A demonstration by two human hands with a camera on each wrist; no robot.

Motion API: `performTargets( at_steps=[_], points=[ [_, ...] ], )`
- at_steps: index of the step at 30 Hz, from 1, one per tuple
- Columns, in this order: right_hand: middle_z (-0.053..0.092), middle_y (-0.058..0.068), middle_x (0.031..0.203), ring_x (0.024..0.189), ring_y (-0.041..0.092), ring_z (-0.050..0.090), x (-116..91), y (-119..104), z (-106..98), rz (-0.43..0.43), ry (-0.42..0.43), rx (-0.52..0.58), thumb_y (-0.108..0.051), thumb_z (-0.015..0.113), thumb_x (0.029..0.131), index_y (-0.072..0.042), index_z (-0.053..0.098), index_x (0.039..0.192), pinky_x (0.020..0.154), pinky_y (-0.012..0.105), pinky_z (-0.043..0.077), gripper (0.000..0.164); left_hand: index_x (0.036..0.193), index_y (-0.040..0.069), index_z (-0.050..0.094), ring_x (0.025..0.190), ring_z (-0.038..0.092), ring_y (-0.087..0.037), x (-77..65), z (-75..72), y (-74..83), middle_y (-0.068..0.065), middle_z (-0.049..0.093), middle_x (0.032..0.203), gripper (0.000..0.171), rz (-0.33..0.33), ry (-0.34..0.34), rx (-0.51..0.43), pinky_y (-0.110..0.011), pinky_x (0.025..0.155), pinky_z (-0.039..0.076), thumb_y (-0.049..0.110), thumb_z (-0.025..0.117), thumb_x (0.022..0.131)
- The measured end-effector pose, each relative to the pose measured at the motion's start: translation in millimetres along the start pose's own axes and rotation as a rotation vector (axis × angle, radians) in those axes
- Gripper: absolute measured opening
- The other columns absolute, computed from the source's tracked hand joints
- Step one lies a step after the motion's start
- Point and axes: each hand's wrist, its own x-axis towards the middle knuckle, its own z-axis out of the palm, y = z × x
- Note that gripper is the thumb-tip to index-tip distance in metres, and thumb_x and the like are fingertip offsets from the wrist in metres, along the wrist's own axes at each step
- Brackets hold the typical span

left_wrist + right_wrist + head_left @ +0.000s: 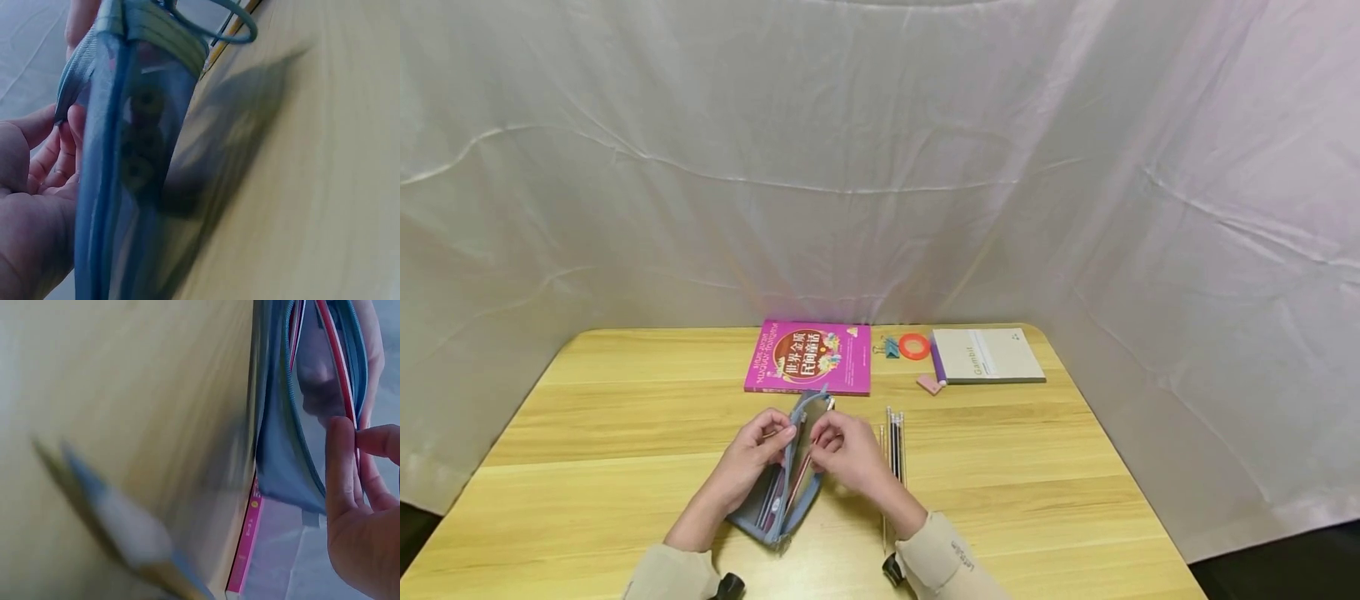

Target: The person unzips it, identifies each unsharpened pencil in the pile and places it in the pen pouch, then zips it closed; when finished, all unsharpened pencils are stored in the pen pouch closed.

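Note:
A see-through pencil case with blue trim stands open at the top, tilted over the table. My left hand holds its zipper edge between thumb and fingers, as the left wrist view also shows at the fabric band. Inside the case lie several slim pencils or pens, seen through the clear side. With thumb and forefinger my right hand pinches a red pencil, which slants down into the case opening. Its lower end is hidden in the case.
Several pencils lie right of the case, partly under the right forearm. Behind are a pink book, a teal binder clip, an orange tape roll, a pink eraser, a purple marker and a pale notebook.

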Motion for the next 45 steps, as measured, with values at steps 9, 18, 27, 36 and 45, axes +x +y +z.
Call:
performTargets(
  at_steps=[9,18,27,36,45],
  points=[
    [0.069,0.005,0.079,0.065,0.011,0.068,-1,1,7,0.031,-0.027,0.018,0.005,0.072,0.088,-0.005,0.066,0.093,0.060,0.022,0.058,0.013,0.115,-0.008,0.051,0.076,0.060,-0.010,0.9,3.0,-3.3,-0.001,0.060,0.091,0.027,-0.003,-0.024,-0.015,-0.024,0.068,0.054,0.016,0.059,0.106],
    [0.069,0.002,0.078,0.064,0.010,0.067,-1,-2,7,0.024,-0.046,-0.047,0.002,0.073,0.088,-0.009,0.067,0.092,0.059,0.021,0.057,0.013,0.116,-0.007,0.051,0.077,0.060,-0.011,0.4,4.5,-1.6,-0.003,0.060,0.092,0.027,-0.033,-0.044,-0.009,-0.025,0.070,0.053,0.016,0.059,0.106],
    [0.072,0.007,0.081,0.069,0.027,0.074,-1,2,6,0.081,-0.063,0.026,0.004,0.071,0.092,-0.004,0.068,0.099,0.060,0.027,0.061,0.011,0.116,-0.008,0.051,0.076,0.060,-0.009,0.4,3.7,-1.4,-0.002,0.061,0.092,0.028,-0.006,-0.054,-0.018,-0.024,0.069,0.053,0.017,0.059,0.106],
    [0.074,0.019,0.095,0.074,0.031,0.075,-2,0,-14,0.044,-0.056,0.010,0.002,0.066,0.096,0.000,0.070,0.120,0.066,0.037,0.064,0.024,0.112,0.001,0.056,0.076,0.055,-0.011,-0.5,-2.2,1.1,-0.002,0.057,0.093,0.020,-0.002,-0.015,0.044,-0.024,0.067,0.053,0.020,0.062,0.105],
    [0.073,0.009,0.092,0.074,0.037,0.074,0,-3,-29,0.023,0.016,0.008,-0.004,0.067,0.098,-0.006,0.071,0.117,0.063,0.040,0.063,0.020,0.114,-0.002,0.055,0.073,0.054,-0.012,-1.4,-5.5,-0.2,-0.002,0.055,0.092,0.023,0.001,-0.027,0.053,-0.024,0.065,0.053,0.019,0.061,0.105]
  ],
)
